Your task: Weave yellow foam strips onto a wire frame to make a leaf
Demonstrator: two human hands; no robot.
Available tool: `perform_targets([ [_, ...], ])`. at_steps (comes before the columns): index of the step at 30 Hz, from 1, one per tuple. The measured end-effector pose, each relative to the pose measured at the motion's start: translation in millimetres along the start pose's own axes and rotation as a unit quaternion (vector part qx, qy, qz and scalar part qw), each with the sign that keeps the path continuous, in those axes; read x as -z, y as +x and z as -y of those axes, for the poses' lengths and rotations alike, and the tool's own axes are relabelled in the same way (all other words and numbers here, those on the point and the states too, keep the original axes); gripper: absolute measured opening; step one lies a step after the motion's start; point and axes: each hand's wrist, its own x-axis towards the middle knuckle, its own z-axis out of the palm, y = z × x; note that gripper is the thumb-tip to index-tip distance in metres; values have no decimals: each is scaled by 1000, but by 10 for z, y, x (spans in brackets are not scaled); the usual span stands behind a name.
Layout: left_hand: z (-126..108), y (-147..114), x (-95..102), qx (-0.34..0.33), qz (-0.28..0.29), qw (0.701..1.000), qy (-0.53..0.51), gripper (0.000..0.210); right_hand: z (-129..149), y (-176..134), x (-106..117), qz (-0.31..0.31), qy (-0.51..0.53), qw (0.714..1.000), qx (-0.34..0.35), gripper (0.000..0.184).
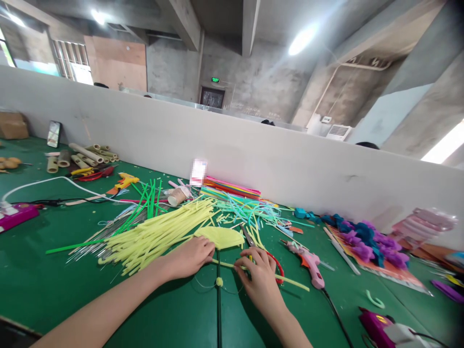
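Note:
A pale yellow pipe cleaner (295,282) runs sideways between my hands. My left hand (190,258) has its fingers closed at the left end of it, beside a flat, pale yellow fan-shaped piece (224,237). Farther right, my right hand (257,270) pinches the same pipe cleaner, whose free end sticks out past the fingers. A thin dark stem (219,319) stretches toward me from under the yellow piece, with a small yellow tuft (219,281) and fine wire on it. Scissors with red handles (279,268) lie partly hidden behind my right hand.
Left of my hands is a big bundle of yellow pipe cleaners (163,232), with green ones (150,198) behind. A pink glue gun (308,263) lies at right, a yellow glue gun (126,180) at left. Purple and teal fuzzy pieces (373,241) stand near the white partition (308,164).

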Motion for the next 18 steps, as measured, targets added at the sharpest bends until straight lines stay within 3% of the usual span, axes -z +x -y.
perform_targets([
  [5, 60, 12, 129, 21, -1, 998, -65, 11, -22, -8, -2, 28, 15, 999, 5, 10],
  [13, 163, 46, 235, 14, -75, 994, -76, 19, 44, -34, 30, 74, 61, 995, 25, 13],
  [18, 222, 66, 262, 81, -128, 982, -112, 20, 63, -30, 66, 119, 58, 991, -12, 13],
])
